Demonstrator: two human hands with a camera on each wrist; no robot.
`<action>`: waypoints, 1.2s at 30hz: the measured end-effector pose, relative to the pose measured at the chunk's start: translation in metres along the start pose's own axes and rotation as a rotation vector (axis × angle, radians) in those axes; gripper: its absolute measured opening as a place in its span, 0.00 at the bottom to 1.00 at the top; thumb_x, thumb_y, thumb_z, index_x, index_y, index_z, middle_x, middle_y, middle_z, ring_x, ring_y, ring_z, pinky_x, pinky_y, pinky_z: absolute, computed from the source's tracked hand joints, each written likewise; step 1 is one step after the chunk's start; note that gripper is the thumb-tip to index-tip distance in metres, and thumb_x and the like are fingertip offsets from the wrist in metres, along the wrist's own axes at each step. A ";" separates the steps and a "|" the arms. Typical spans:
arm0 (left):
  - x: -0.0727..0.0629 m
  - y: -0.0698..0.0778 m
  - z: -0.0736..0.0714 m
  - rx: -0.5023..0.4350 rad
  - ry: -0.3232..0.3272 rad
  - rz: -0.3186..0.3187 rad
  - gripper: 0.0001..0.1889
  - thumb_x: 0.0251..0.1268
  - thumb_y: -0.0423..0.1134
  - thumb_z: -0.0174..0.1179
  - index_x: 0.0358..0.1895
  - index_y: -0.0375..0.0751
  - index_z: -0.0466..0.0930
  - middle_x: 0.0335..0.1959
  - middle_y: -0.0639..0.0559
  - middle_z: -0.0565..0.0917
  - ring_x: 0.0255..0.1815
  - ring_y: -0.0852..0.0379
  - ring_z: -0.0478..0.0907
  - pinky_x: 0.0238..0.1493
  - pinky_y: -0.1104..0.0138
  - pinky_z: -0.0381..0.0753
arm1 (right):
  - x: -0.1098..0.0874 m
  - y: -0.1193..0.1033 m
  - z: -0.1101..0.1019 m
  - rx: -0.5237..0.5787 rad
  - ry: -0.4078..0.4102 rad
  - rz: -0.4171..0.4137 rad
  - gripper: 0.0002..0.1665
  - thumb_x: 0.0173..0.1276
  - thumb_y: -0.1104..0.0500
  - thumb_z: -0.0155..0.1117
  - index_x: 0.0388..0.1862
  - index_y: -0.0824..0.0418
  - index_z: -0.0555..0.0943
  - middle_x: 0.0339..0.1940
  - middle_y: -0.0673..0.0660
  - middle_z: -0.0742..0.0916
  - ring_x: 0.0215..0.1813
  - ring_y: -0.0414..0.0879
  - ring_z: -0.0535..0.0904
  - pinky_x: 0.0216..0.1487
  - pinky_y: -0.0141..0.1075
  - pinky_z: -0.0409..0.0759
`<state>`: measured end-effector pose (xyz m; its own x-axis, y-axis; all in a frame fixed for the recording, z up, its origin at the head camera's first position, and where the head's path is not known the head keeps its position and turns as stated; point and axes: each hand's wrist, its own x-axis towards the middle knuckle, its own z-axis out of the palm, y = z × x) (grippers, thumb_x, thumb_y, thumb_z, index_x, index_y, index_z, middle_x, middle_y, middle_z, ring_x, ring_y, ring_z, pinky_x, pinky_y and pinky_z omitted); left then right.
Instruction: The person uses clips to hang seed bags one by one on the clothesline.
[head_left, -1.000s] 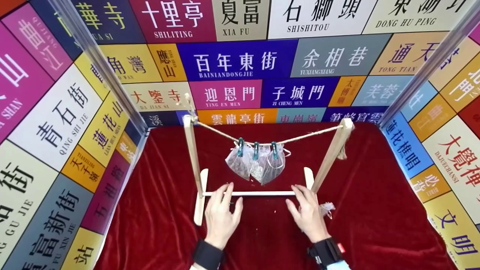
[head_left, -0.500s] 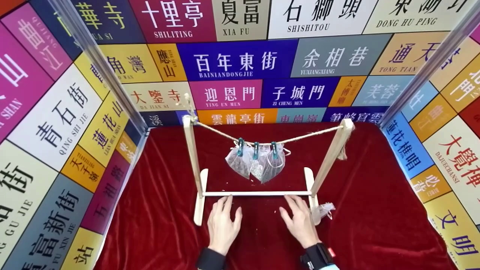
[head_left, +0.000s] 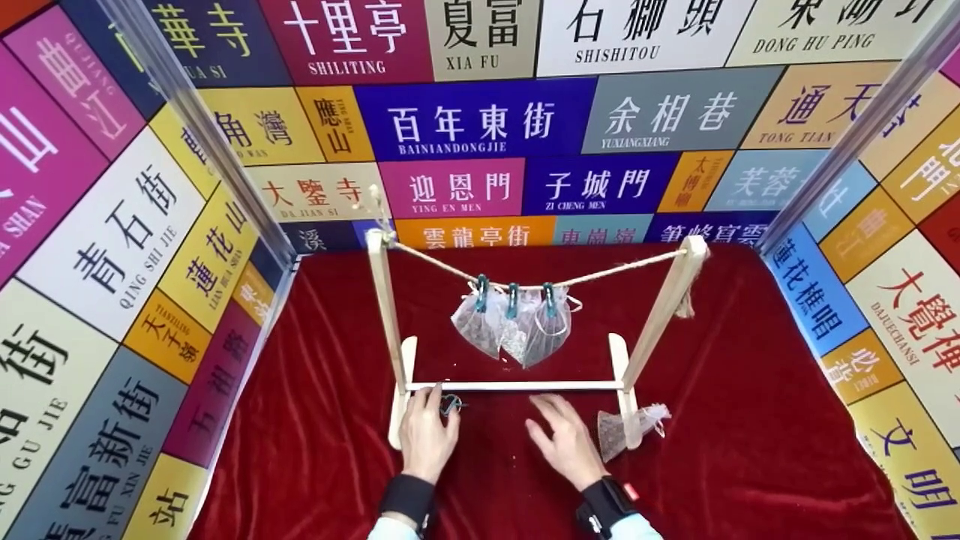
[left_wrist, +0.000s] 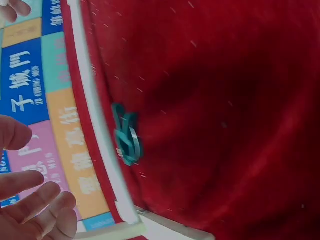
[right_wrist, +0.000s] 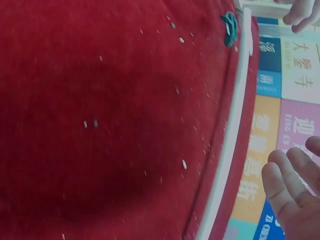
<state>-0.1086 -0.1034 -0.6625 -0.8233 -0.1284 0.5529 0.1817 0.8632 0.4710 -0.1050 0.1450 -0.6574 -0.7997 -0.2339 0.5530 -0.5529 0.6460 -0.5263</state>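
My left hand [head_left: 427, 436] is low over the red cloth at the left end of the wooden crossbar [head_left: 517, 386], fingers relaxed and holding nothing. A teal clothespin [head_left: 451, 406] lies on the cloth beside its fingertips; the left wrist view shows the clothespin [left_wrist: 127, 135] close along the bar, apart from the fingers. My right hand [head_left: 568, 441] hovers in front of the bar's middle, fingers spread and nothing in them. Behind, three white mesh bags [head_left: 514, 330] hang from a rope [head_left: 622, 268], each clipped with a teal clothespin.
Two wooden posts [head_left: 664, 311] hold the rope. Another mesh drawstring bag [head_left: 616, 435] lies on the cloth at the frame's right foot [head_left: 631, 420]. Small pale grains [right_wrist: 184, 164] are scattered on the red cloth [head_left: 750, 450]. Printed panels [head_left: 480, 120] wall in the back and sides.
Both hands have drawn back from the crossbar and shifted left, the right one further. The clothespin beside the left hand and the bag at the right foot have come into fuller view.
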 end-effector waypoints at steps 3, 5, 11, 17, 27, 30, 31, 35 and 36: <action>-0.001 -0.011 0.009 0.017 -0.054 -0.012 0.27 0.46 0.33 0.75 0.55 0.32 0.85 0.47 0.39 0.84 0.45 0.41 0.82 0.42 0.51 0.83 | -0.001 -0.003 0.006 0.022 -0.028 0.006 0.25 0.62 0.66 0.75 0.58 0.68 0.84 0.53 0.64 0.86 0.54 0.56 0.84 0.54 0.48 0.84; -0.003 -0.016 0.015 0.020 -0.095 -0.017 0.27 0.45 0.33 0.76 0.54 0.30 0.85 0.47 0.38 0.83 0.45 0.39 0.82 0.43 0.50 0.83 | -0.003 -0.005 0.009 0.032 -0.046 0.008 0.24 0.62 0.65 0.75 0.58 0.68 0.84 0.53 0.63 0.86 0.53 0.55 0.85 0.53 0.47 0.85; -0.004 -0.022 0.024 0.036 -0.195 -0.006 0.29 0.42 0.30 0.76 0.54 0.28 0.84 0.48 0.35 0.82 0.46 0.37 0.80 0.48 0.49 0.82 | -0.009 -0.010 0.017 0.033 -0.108 -0.017 0.24 0.63 0.65 0.74 0.58 0.68 0.84 0.52 0.60 0.86 0.51 0.52 0.86 0.51 0.44 0.86; -0.003 -0.019 0.026 0.095 -0.259 0.018 0.29 0.45 0.30 0.76 0.56 0.29 0.82 0.50 0.34 0.83 0.50 0.37 0.80 0.51 0.49 0.81 | -0.011 -0.011 0.021 0.029 -0.123 -0.023 0.23 0.63 0.66 0.73 0.58 0.67 0.84 0.51 0.58 0.86 0.52 0.52 0.85 0.51 0.46 0.85; -0.001 -0.018 0.030 0.049 -0.314 -0.093 0.26 0.42 0.36 0.82 0.47 0.28 0.85 0.44 0.34 0.79 0.46 0.36 0.79 0.47 0.49 0.83 | -0.011 -0.012 0.019 0.053 -0.142 -0.002 0.22 0.65 0.66 0.72 0.58 0.67 0.84 0.51 0.59 0.86 0.43 0.50 0.87 0.43 0.40 0.87; 0.000 -0.016 0.027 -0.001 -0.355 -0.149 0.24 0.40 0.36 0.84 0.40 0.29 0.83 0.40 0.37 0.76 0.43 0.38 0.79 0.43 0.50 0.84 | -0.012 -0.012 0.018 0.059 -0.145 0.002 0.21 0.65 0.66 0.72 0.58 0.67 0.84 0.51 0.59 0.86 0.40 0.50 0.87 0.42 0.40 0.87; 0.000 -0.016 0.025 -0.016 -0.365 -0.163 0.23 0.40 0.35 0.84 0.37 0.30 0.81 0.39 0.39 0.75 0.41 0.39 0.79 0.42 0.50 0.83 | -0.012 -0.012 0.018 0.057 -0.144 0.002 0.21 0.65 0.66 0.72 0.58 0.67 0.84 0.51 0.59 0.86 0.40 0.50 0.87 0.42 0.39 0.86; 0.002 -0.014 0.018 -0.075 -0.396 -0.184 0.20 0.43 0.32 0.82 0.31 0.37 0.76 0.32 0.46 0.73 0.33 0.44 0.80 0.34 0.54 0.82 | -0.012 -0.011 0.016 0.059 -0.139 -0.001 0.19 0.65 0.66 0.72 0.56 0.67 0.85 0.50 0.59 0.86 0.39 0.49 0.86 0.39 0.37 0.85; 0.002 -0.014 0.017 -0.087 -0.400 -0.184 0.19 0.44 0.31 0.81 0.30 0.38 0.75 0.30 0.47 0.73 0.32 0.45 0.80 0.32 0.55 0.81 | -0.012 -0.010 0.015 0.059 -0.138 0.001 0.19 0.65 0.66 0.72 0.55 0.67 0.85 0.50 0.59 0.86 0.39 0.49 0.86 0.39 0.36 0.85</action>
<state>-0.1220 -0.1077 -0.6793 -0.9863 -0.0618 0.1531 0.0434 0.7975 0.6017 -0.0931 0.1299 -0.6685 -0.8224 -0.3340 0.4606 -0.5620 0.6034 -0.5658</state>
